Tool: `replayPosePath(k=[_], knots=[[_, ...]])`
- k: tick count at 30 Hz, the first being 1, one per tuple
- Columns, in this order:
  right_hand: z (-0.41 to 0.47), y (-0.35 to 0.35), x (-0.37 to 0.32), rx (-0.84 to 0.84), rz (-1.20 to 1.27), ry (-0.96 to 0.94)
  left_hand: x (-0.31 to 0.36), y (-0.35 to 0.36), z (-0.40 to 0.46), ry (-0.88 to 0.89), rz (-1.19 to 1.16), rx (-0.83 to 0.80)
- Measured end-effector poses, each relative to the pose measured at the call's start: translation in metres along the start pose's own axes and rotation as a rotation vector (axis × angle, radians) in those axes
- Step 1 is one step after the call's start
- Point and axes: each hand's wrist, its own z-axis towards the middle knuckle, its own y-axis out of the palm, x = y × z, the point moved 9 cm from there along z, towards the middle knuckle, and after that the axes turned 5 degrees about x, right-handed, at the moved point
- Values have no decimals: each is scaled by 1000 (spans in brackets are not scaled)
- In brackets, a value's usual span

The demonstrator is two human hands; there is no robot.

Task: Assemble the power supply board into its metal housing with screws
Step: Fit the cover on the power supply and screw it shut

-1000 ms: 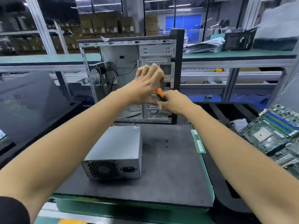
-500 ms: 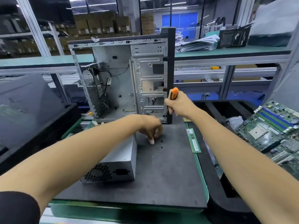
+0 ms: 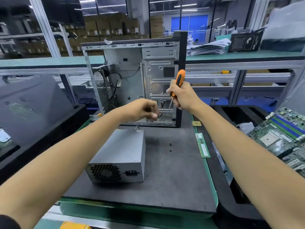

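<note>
Factory shelving, stacked cardboard boxes and glass partitions fill the background behind a workbench covered by a dark grey mat (image 3: 173,182). At far left a dark foam tray (image 3: 38,129) sits beside the mat. On the mat's left half lies a grey metal power supply box (image 3: 122,151), its fan grille and power socket facing the viewer. Above it, the left hand (image 3: 142,109) hovers with its fingers curled inward and the fingertips bunched together; whether they pinch a screw cannot be told. Behind the hands, at the back of the mat, an open metal computer case (image 3: 132,80) stands upright with its side panel off, showing bare metal walls and a few cables. The right hand (image 3: 183,96) is held in front of the case's drive bays, fingers wrapped firmly around the orange and black handle of a screwdriver (image 3: 179,80), whose thin shaft points down and to the left, towards the left hand. A few small dark screws (image 3: 170,144) lie loose on the mat, right of the power supply box. A green memory stick (image 3: 203,146) rests along the mat's right edge. At far right, a green circuit board (image 3: 283,138) lies tilted in another dark tray.
</note>
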Motion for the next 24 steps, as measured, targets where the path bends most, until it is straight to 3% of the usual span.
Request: replayPosePath(k=[8, 24], knots=[[-4, 63, -48, -274, 84, -80, -12, -28, -53, -3, -349, 201], [-18, 88, -78, -256, -50, -135, -32, -27, -81, -21, -401, 349]])
